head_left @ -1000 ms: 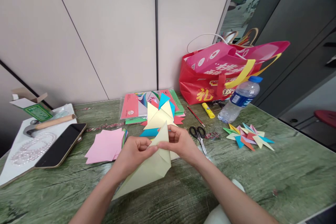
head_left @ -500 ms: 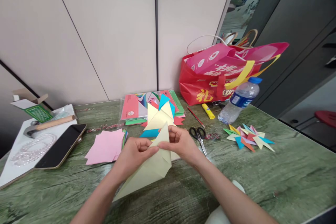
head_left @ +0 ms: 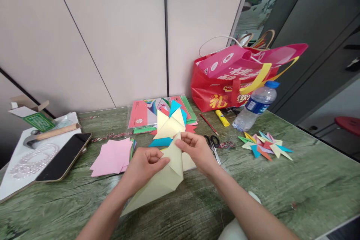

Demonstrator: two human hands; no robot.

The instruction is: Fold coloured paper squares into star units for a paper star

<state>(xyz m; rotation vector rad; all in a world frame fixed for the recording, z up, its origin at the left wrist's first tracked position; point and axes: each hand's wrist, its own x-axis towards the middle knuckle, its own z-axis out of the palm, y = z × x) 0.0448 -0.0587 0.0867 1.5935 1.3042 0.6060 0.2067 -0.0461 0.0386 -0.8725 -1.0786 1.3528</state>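
A pale yellow folded paper [head_left: 163, 180] is held up above the table between both hands. My left hand [head_left: 147, 163] pinches its upper left edge between thumb and fingers. Near the pointed top, my right hand [head_left: 194, 150] grips the paper, thumb in front and fingertips partly behind it. Behind the hands lie folded pieces in cream [head_left: 170, 123], blue [head_left: 161, 142] and red. Pink square sheets [head_left: 112, 156] form a pile left of my left hand. Black-handled scissors [head_left: 215, 148] rest just right of my right hand.
A red bag [head_left: 213, 93], glue stick [head_left: 222, 118], pencil [head_left: 208, 123] and water bottle [head_left: 255, 107] stand or lie at the back right. Colourful paper stars [head_left: 266, 145] are at the right. At the left are a phone [head_left: 64, 156], hammer [head_left: 52, 133], beads [head_left: 35, 161] and green box [head_left: 39, 120].
My right hand has shifted slightly up and right along the paper, with its thumb now nearer the tip. My left hand keeps its pinch. The view has moved slightly.
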